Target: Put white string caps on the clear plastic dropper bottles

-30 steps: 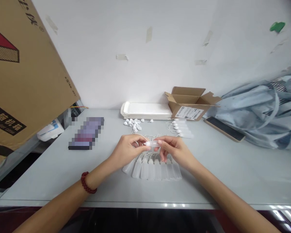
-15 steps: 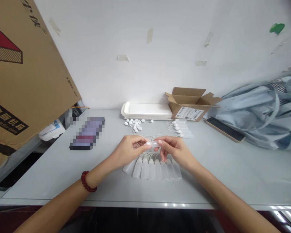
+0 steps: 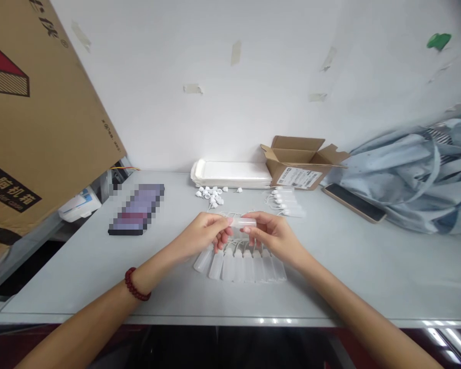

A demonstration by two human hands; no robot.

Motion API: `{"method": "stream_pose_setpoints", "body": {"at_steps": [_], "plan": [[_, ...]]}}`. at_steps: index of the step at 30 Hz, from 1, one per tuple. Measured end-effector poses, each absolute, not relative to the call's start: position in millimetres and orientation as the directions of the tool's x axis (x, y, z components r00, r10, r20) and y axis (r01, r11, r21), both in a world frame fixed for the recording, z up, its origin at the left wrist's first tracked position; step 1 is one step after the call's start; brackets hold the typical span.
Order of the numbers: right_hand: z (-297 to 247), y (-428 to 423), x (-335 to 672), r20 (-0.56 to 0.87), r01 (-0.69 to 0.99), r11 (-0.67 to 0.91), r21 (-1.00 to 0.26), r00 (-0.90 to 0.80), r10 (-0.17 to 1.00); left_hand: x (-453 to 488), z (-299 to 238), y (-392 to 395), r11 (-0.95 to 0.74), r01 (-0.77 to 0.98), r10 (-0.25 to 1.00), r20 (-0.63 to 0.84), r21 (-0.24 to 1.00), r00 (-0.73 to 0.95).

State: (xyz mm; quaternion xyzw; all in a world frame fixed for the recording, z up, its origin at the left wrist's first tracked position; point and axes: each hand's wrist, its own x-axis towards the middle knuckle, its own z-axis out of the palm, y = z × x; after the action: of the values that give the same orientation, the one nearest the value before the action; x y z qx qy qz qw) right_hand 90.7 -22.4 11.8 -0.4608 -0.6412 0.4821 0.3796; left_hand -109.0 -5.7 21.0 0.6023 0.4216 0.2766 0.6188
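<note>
Between my two hands, above the middle of the table, lies a small translucent plastic tube [image 3: 244,222], held level. My left hand [image 3: 205,233] pinches its left end with thumb and fingertips, which hide the cap area. Around the right part of the tube, the thumb and fingers of my right hand [image 3: 274,234] are closed. Just below my hands a fanned row of similar translucent tubes [image 3: 247,267] rests on the table, with thin white cords at their upper ends. Beyond my left hand is a loose pile of small white caps [image 3: 215,195].
Several more corded tubes [image 3: 292,210] lie farther back on the right. Behind them are a stack of white packets [image 3: 234,173] and an open cardboard box [image 3: 297,174]. A phone [image 3: 353,203] lies by a blue cloth bag [image 3: 415,179]. A large carton [image 3: 42,118] leans at left.
My left fingers have shifted on the tube's left end, with the other fingers now curled below it. My right hand has turned slightly around the tube. The view has moved a little.
</note>
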Motion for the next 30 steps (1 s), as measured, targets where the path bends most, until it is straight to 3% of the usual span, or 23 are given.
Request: {"method": "stream_pose_setpoints", "body": {"at_steps": [4, 8, 12, 16, 18, 23, 30], "plan": [[9.0, -21.7, 92.3, 0.216, 0.383, 0.317, -0.868, -0.283, 0.934, -110.5, 19.7, -3.5, 0.181, 0.142, 0.839, -0.229, 0.973, 0.494], [6.7, -21.9, 93.3, 0.251, 0.411, 0.360, -0.837, -0.297, 0.921, -112.0, 17.7, -3.1, 0.150, 0.136, 0.833, -0.200, 0.979, 0.516], [6.7, -21.7, 93.9, 0.218, 0.412, 0.332, -0.849, -0.299, 0.929, -112.1, 16.8, -5.6, -0.070, 0.229, 0.852, -0.062, 0.971, 0.520], [5.4, -20.5, 94.2, 0.190, 0.410, 0.301, -0.861, -0.289, 0.938, -109.1, 16.9, -9.8, -0.385, 0.456, 0.872, 0.155, 0.802, 0.464], [3.9, -20.0, 93.9, 0.188, 0.398, 0.292, -0.870, -0.279, 0.942, -108.3, 17.3, -10.7, -0.443, 0.475, 0.864, 0.221, 0.760, 0.451], [2.7, -20.5, 91.8, 0.237, 0.400, 0.342, -0.850, -0.288, 0.928, -111.3, 17.5, -8.3, -0.248, 0.363, 0.890, 0.064, 0.898, 0.452], [4.9, -21.8, 89.6, 0.205, 0.366, 0.300, -0.881, -0.276, 0.939, -111.8, 13.2, -6.3, -0.105, 0.298, 0.889, -0.045, 0.949, 0.455]]}}
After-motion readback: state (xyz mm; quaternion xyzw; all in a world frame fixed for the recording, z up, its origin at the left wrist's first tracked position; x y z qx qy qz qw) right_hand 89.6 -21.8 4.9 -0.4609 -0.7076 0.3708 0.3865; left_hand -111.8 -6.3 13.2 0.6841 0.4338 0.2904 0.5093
